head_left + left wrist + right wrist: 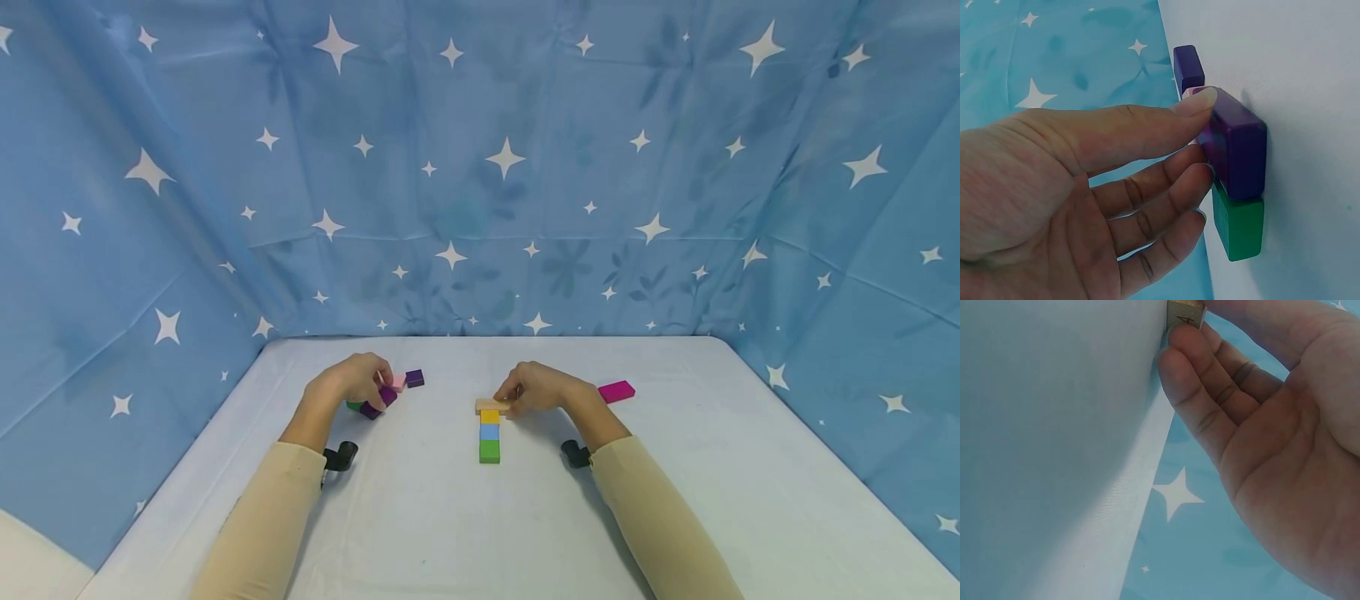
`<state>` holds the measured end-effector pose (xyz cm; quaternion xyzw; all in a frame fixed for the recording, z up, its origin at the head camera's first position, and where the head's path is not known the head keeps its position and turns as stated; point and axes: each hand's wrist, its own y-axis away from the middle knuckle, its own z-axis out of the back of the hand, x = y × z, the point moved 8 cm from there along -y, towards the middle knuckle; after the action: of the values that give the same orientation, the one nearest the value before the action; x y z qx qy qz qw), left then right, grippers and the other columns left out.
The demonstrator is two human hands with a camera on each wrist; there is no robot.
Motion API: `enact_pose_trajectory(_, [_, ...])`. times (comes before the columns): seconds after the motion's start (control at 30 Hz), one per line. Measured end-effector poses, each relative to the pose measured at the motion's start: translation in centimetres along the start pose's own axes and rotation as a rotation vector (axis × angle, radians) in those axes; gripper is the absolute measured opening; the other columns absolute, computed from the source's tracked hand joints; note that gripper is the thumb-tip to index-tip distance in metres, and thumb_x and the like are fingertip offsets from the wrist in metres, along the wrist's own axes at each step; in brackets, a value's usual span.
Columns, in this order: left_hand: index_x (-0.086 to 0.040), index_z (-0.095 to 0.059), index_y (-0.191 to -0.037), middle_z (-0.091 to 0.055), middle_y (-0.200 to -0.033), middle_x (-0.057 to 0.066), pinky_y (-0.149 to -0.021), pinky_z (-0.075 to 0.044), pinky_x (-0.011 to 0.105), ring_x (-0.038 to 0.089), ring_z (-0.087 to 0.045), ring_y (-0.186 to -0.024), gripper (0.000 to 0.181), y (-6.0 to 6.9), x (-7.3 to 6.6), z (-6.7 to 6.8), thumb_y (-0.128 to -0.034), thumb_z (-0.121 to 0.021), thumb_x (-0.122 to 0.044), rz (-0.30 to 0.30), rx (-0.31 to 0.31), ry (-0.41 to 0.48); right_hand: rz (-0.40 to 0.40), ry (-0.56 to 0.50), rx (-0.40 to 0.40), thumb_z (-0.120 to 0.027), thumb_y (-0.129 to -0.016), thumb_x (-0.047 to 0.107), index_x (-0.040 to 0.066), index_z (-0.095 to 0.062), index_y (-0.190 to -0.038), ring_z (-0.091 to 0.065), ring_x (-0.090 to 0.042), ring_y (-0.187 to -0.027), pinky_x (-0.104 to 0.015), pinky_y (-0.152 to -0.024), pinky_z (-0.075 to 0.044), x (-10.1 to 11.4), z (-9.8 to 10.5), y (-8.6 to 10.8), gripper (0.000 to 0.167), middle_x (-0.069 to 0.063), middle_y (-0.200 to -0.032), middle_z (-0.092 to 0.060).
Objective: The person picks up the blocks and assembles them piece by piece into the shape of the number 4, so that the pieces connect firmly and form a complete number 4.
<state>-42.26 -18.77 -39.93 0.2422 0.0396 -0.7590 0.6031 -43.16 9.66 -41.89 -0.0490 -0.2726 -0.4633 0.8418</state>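
Note:
My left hand [358,379] is over a small group of blocks at the left. Its thumb lies on the top edge of a purple block [1241,147] and its fingers are curled behind, pinching it. A green block [1239,226] stands right by that block, and a pink block [399,382] is just beyond. With thumb and fingertips my right hand [542,388] pinches the right end of a plain wooden block [487,406]. This block lies crosswise at the far end of a row made of a yellow-orange block [490,417], a blue block [490,432] and a green block [490,452].
Behind the left group sits another dark purple block [415,378]. A magenta block [617,392] lies beyond the right wrist. The white table [450,525] ends at a blue star-patterned curtain [480,192] at the back and sides.

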Motion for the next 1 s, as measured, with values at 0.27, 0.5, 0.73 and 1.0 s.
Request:
enact_pose_trajectory(0.27, [-0.008, -0.071, -0.115, -0.068, -0.116, 0.014, -0.088, -0.059, 0.042, 0.024, -0.065, -0.097, 0.035, -0.1, 0.1, -0.1, -0.0836, -0.086, -0.008, 0.006, 0.005, 0.005, -0.028, -0.020, 0.004, -0.086, -0.086, 0.013, 0.018, -0.081, -0.118, -0.057, -0.016, -0.087, -0.028, -0.073, -0.050, -0.1, -0.1, -0.1, 0.033, 0.004, -0.093, -0.068])
enact_pose_trajectory(0.5, [-0.008, -0.070, -0.115, -0.067, -0.116, 0.014, -0.088, -0.058, 0.043, 0.024, -0.064, -0.097, 0.035, -0.2, 0.3, -0.1, -0.0837, -0.086, -0.006, 0.005, -0.001, -0.003, -0.024, -0.026, 0.000, -0.086, -0.086, 0.013, 0.017, -0.081, -0.118, -0.057, -0.016, -0.087, -0.028, -0.072, -0.050, 0.1, -0.1, 0.0, 0.033, 0.004, -0.092, -0.068])
enact_pose_trajectory(0.73, [-0.008, -0.071, -0.112, -0.068, -0.112, 0.011, -0.088, -0.057, 0.041, 0.023, -0.063, -0.097, 0.032, -0.2, -0.4, -0.1, -0.0837, -0.085, -0.006, -0.028, -0.016, -0.020, -0.041, -0.032, 0.001, -0.086, -0.085, 0.014, 0.018, -0.081, -0.117, -0.058, -0.016, -0.086, -0.027, -0.072, -0.050, 0.1, -0.2, -0.1, 0.033, 0.004, -0.092, -0.069])
enact_pose_trajectory(1.0, [-0.008, -0.072, -0.105, -0.069, -0.103, 0.007, -0.088, -0.056, 0.038, 0.020, -0.062, -0.094, 0.026, -0.6, -1.1, -0.6, -0.0838, -0.083, -0.001, -0.105, -0.023, 0.004, -0.028, -0.033, 0.003, -0.086, -0.085, 0.013, 0.017, -0.081, -0.118, -0.058, -0.016, -0.086, -0.028, -0.072, -0.050, 0.2, -0.1, 0.0, 0.033, 0.003, -0.092, -0.069])
